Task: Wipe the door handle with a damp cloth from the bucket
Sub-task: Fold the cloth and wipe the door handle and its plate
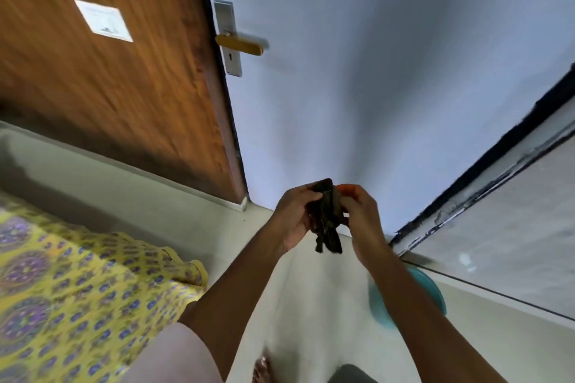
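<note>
A dark, bunched cloth (326, 221) hangs between both hands at mid-frame, its loose end dangling down. My left hand (295, 214) grips its left side and my right hand (361, 214) grips its right side. An orange thing (345, 187) shows just above my right fingers; I cannot tell what it is. The gold door handle (241, 45) sticks out from a silver plate (228, 37) on the edge of the brown wooden door (109, 71), well above and to the left of my hands. A teal bucket (435, 292) sits on the floor under my right forearm, mostly hidden.
A bed with a yellow patterned sheet (77, 289) fills the lower left. A pale blue wall (373, 71) stands ahead. A dark-framed panel (497, 196) runs along the right. A white notice (104, 20) is stuck on the door. A bare foot (263, 370) shows at the bottom.
</note>
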